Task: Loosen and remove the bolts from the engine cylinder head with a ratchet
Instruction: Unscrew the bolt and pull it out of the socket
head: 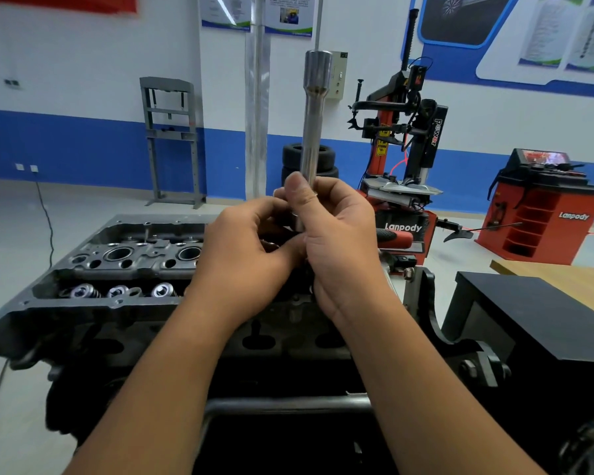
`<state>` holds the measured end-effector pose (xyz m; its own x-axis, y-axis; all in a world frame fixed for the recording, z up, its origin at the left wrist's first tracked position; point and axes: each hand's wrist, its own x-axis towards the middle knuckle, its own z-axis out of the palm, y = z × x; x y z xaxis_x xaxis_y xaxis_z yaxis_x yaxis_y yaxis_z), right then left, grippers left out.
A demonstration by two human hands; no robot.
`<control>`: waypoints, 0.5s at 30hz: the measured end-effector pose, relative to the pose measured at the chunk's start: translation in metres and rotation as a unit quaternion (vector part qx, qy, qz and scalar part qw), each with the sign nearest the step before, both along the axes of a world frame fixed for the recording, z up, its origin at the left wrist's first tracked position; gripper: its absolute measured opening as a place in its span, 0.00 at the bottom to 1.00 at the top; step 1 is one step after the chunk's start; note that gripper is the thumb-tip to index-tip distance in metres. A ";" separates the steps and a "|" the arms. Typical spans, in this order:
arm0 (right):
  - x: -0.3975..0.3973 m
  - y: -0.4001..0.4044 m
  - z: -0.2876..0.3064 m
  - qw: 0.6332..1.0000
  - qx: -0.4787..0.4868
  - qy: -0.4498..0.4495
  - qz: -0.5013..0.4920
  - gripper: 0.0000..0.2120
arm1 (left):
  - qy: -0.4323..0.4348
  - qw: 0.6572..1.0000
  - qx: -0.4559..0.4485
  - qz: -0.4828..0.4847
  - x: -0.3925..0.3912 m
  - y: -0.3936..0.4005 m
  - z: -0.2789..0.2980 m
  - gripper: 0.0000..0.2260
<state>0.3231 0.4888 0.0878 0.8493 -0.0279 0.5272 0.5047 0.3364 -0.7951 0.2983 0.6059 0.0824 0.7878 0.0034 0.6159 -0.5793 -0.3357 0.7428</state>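
Both hands work above the grey cast-metal cylinder head [124, 262]: the right hand [336, 241] grips the long silver steel socket extension [314, 132] upright, the left hand [247, 248] pinches its base. I'd seat it squarely before turning.

Shiny silver socket extension [314, 125], dull grey cylinder head [117, 269], red-and-black tyre machine [405, 159], red cabinet [542, 221], white wall with a blue band [83, 145].

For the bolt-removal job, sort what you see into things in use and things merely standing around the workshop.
In use: long socket extension, right hand, left hand, cylinder head.

Standing about: tyre changer, red wheel balancer, stacked tyres, grey press frame.
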 end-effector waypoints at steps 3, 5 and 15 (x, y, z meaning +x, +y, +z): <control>0.000 -0.001 0.001 1.000 -0.005 -0.001 0.016 0.10 | 0.013 0.999 0.012 -0.050 -0.002 0.001 0.001 0.16; 0.000 -0.002 0.001 1.000 0.000 0.005 0.031 0.11 | 0.004 0.999 0.009 -0.036 -0.003 0.001 0.001 0.16; 0.002 0.002 0.001 1.000 -0.012 0.004 -0.013 0.10 | 0.013 0.999 -0.004 -0.052 -0.003 0.001 0.002 0.12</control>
